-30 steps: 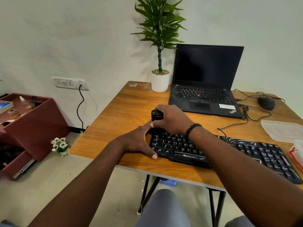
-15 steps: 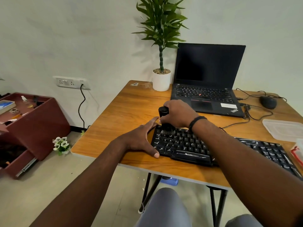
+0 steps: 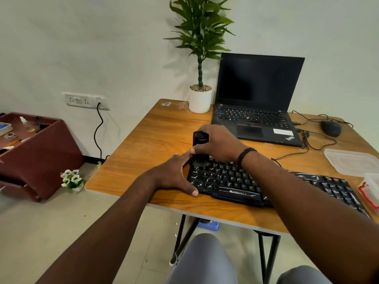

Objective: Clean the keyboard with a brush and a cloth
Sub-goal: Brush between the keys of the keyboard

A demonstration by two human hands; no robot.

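A black keyboard (image 3: 235, 181) lies along the front of the wooden table (image 3: 155, 138). My right hand (image 3: 219, 143) grips a black brush (image 3: 200, 138) held upright, its bristle end down on the keyboard's top-left keys. My left hand (image 3: 174, 174) rests flat on the table against the keyboard's left end, thumb along the front corner and fingers spread. No cloth is in view.
An open black laptop (image 3: 258, 103) and a potted plant (image 3: 200, 95) stand at the back. A mouse (image 3: 330, 128) with cables lies at right. A clear plastic lid (image 3: 350, 160) and a red-rimmed container (image 3: 371, 191) sit at the right edge. A maroon cabinet (image 3: 39, 152) stands on the floor at left.
My right hand has moved the brush slightly along the top-left keys, away from me. The left hand stays at the keyboard's left end. The view has shifted a little.
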